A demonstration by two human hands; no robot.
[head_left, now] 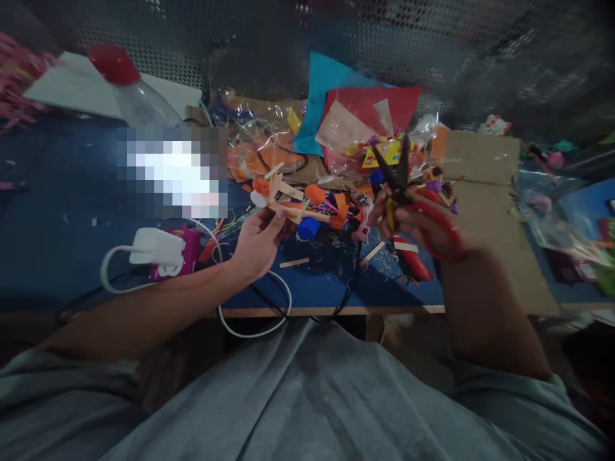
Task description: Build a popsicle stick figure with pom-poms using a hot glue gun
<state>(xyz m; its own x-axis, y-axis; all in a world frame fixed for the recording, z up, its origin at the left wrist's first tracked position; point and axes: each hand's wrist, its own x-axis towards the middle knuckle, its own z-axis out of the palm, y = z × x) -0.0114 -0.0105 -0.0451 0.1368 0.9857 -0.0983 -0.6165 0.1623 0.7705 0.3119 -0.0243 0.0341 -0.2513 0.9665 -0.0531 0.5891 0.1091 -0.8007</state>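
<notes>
My left hand [259, 240] is closed on a small craft piece of wooden sticks [283, 198], held above the blue table. An orange round part and a white part are stuck on the piece. My right hand [418, 224] grips red-handled scissors [398, 176]. Their dark blades stand apart and point up and away from me. The two hands are about a hand's width apart. A loose wooden stick [294, 262] lies on the table below my left hand.
A heap of coloured paper, plastic bags and craft scraps [346, 128] fills the middle of the blue table [57, 224]. A red-capped plastic bottle [129, 89] stands at the back left. A white cable and charger [154, 250] lie left. Cardboard [485, 192] covers the right side.
</notes>
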